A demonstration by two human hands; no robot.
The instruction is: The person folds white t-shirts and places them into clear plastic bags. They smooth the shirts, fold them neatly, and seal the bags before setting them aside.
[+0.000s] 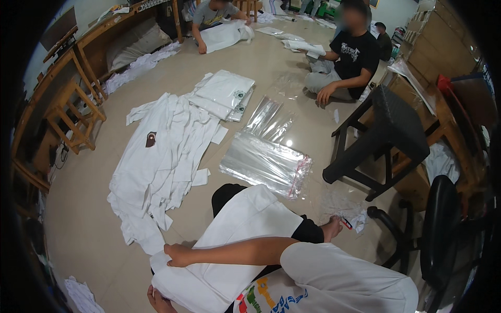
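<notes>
A white shirt [245, 219] lies spread over my lap and legs. My right arm reaches across it to the left, and my right hand [180, 255] is closed with its fingers pinching the cloth near the shirt's left end. At the lower edge, my left hand [158, 301] has its fingers curled around the near edge of the same shirt; part of that hand is cut off. Beyond my knees on the left is a long pile of white shirts [156, 156], one showing a brown patch. Bagged folded shirts [219, 94] are stacked at its far end.
Clear plastic bags [266, 161] lie on the floor ahead. On the right stand a black stool [389, 125] and a black wheeled chair [438, 229]. One person [355, 52] sits at far right with bags; another [216, 21] handles white cloth. A wooden stool [78, 115] stands left.
</notes>
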